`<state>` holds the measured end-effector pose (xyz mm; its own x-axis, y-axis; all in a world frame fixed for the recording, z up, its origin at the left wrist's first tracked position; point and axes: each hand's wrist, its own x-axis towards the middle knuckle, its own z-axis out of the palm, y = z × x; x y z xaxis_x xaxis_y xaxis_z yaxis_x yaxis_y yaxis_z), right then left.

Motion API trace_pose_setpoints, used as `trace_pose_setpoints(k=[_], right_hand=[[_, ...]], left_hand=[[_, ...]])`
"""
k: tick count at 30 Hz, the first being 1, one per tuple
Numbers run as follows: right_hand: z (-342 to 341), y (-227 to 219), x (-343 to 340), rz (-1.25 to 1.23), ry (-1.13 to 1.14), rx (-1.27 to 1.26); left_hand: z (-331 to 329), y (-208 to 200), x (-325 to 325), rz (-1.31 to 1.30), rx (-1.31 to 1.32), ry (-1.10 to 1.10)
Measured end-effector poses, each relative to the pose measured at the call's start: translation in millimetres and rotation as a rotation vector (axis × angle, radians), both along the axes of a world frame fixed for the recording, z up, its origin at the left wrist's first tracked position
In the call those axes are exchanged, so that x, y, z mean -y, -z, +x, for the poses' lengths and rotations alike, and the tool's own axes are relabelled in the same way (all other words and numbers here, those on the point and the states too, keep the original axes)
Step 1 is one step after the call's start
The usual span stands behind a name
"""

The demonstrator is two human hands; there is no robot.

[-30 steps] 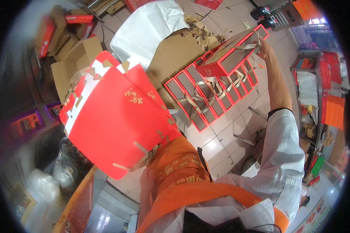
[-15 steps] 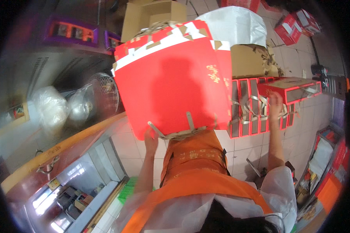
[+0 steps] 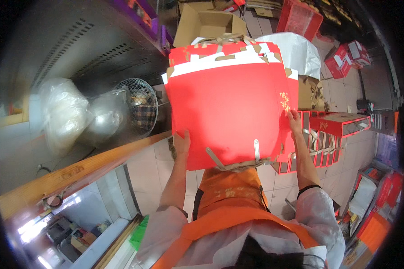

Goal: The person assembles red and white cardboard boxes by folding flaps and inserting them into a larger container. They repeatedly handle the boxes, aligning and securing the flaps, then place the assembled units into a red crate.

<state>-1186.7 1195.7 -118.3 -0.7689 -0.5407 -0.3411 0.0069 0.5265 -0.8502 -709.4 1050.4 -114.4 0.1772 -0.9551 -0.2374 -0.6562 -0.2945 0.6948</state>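
In front of me lies a stack of flattened red gift boxes (image 3: 231, 103), with white and brown flaps at the far end and ribbon handles along the near edge. My left hand (image 3: 181, 142) grips the left edge of the top flattened box, its fingertips partly hidden. At the right edge, beside gold lettering, my right hand (image 3: 295, 122) is closed on the same box. Right of the stack stand several made-up red and brown gift boxes (image 3: 321, 152) with ribbon handles. One more made-up box (image 3: 341, 123) lies across them.
Beyond the stack are an open cardboard carton (image 3: 208, 27) and a white sack (image 3: 292, 51). A red crate (image 3: 299, 20) and small red boxes (image 3: 339, 60) are farther right. At left are a wire basket (image 3: 139, 107), clear plastic bags (image 3: 67, 112) and a wooden edge (image 3: 76, 170).
My right hand has left the made-up box at right and come to the stack's right edge. My left hand has stayed at the left edge. The whole view has shifted.
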Motion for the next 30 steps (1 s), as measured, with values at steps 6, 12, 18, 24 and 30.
trace_pose_setpoints(k=[6, 12, 18, 24, 30], right_hand=[[-14.3, -10.8, -15.2, -0.291, 0.202, 0.049], [-20.2, -192.2, 33.4, -0.544, -0.009, 0.094], [99.9, -374.6, 59.1, -0.815, -0.785, -0.225], [145.6, -414.5, -3.4, -1.053, 0.08, 0.03], [60.5, -383.8, -101.5, -1.103, 0.185, 0.26]], left_hand=[[5.1, -97.1, 10.1, 0.199, -0.547, -0.291], [-7.7, -252.6, -2.0, 0.115, -0.933, 0.167], [-131.8, -357.5, -44.1, -0.497, -0.289, 0.614], [-233.5, -337.3, -111.8, -1.097, -0.332, 0.878], [-195.5, -347.8, -55.6, -0.44, -0.704, 0.635]])
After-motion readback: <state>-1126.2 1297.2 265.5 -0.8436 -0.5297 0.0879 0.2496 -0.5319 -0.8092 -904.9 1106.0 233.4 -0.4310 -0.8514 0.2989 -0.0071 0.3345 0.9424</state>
